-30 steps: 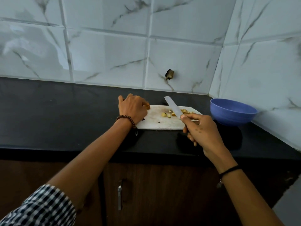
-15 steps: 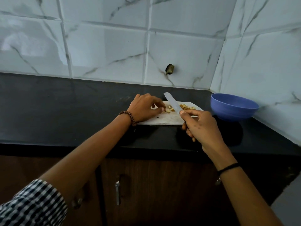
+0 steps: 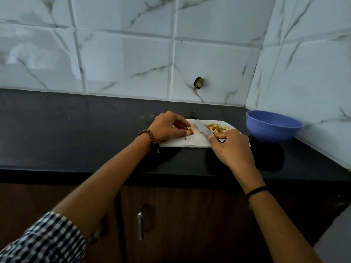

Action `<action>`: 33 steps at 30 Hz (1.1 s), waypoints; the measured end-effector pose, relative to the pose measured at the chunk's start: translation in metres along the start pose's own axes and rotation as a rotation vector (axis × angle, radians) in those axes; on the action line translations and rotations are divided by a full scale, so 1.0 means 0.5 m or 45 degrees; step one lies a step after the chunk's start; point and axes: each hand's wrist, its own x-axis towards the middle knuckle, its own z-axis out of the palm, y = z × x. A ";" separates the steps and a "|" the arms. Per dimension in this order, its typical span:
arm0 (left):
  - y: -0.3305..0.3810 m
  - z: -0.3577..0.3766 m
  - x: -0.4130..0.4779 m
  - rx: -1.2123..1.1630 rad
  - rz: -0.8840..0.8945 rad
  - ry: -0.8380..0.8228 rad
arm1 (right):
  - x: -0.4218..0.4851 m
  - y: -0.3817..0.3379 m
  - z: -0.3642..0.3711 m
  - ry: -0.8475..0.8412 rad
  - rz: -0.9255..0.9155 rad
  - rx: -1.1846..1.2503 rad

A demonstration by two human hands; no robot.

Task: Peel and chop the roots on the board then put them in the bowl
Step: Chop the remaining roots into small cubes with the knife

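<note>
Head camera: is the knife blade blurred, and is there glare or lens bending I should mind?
Head view: the knife blade is smeared by motion blur; the root piece and chopped pieces stay fairly sharp. Head view: soft glare on the left wall tiles; grout lines bow from wide-angle distortion.

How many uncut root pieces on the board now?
1: a root piece, pinched by the left hand on the board, left of the knife. Chopped pile lies right of it. Hands may hide more.
</note>
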 end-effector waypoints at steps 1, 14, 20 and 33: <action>0.000 -0.001 0.000 0.024 -0.016 0.001 | -0.001 -0.001 0.004 0.043 0.021 -0.021; -0.007 0.007 0.006 0.166 -0.125 0.078 | -0.033 -0.010 -0.002 0.071 -0.265 -0.040; -0.007 0.004 0.008 0.152 -0.152 0.134 | -0.026 -0.017 -0.001 0.019 -0.320 -0.113; -0.004 0.007 0.006 0.170 -0.137 0.172 | -0.005 -0.023 0.011 0.040 -0.407 -0.111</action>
